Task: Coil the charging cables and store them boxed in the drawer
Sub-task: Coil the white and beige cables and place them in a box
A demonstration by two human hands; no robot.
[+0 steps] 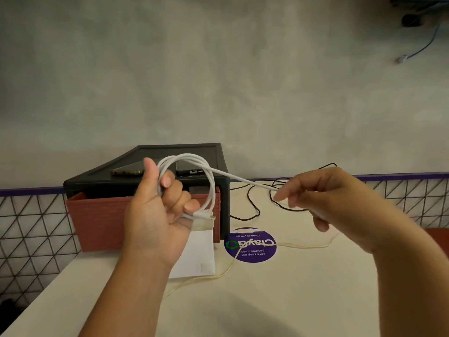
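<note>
My left hand (158, 210) grips several loops of a white charging cable (211, 190), held above the table; its plug end sticks out by my fingers. The cable's free end runs right to my right hand (323, 198), which pinches it between the fingertips. Behind my left hand stands a black drawer unit (218, 152) with its brown drawer (97, 222) pulled out. A white box (199, 254) lies in front of the drawer. A thin black cable (252, 205) lies tangled on the table at the back. A cream cable (291, 245) trails across the table front.
Two phones (127, 170) lie on top of the drawer unit. A round purple sticker (250, 246) marks the cream table. The table's left edge drops to a patterned tiled floor (29, 227). A grey wall rises behind the table.
</note>
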